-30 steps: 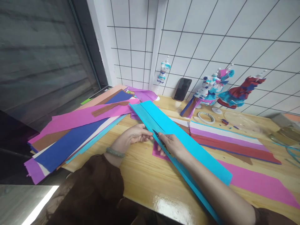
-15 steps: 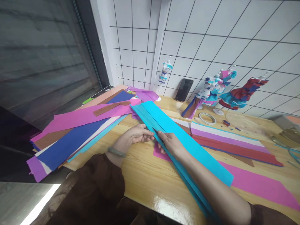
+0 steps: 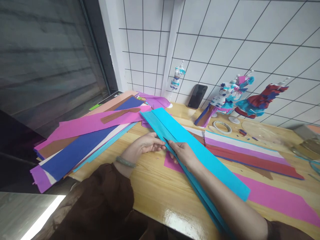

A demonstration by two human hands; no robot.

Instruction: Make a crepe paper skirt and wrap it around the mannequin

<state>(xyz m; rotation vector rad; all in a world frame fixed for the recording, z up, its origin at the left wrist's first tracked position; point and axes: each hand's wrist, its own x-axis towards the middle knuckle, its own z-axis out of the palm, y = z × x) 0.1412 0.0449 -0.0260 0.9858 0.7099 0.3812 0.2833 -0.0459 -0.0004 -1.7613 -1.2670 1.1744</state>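
Note:
A long folded sheet of turquoise crepe paper (image 3: 200,151) slants across the table in front of me. At its near edge my left hand (image 3: 153,143) is closed, thumb and fingers pinching the paper's edge. Close beside it, my right hand (image 3: 182,154) is closed around small dark scissors (image 3: 166,140), most of which its fingers hide. The scissors' dark blades lie against the paper near the left fingertips. Beneath the turquoise sheet lies a pink crepe strip (image 3: 280,196), showing on both sides of it.
Strips of coloured crepe paper (image 3: 75,156) are piled at left. White, purple and red strips (image 3: 250,155) lie at right. Along the tiled wall stand a phone (image 3: 197,96), small dressed mannequins (image 3: 265,100) and a tape roll (image 3: 222,127). A clear container (image 3: 306,148) sits far right.
The scissors' blades look more closed against the turquoise paper than before. Both hands stay nearly in place; the whole view has shifted slightly.

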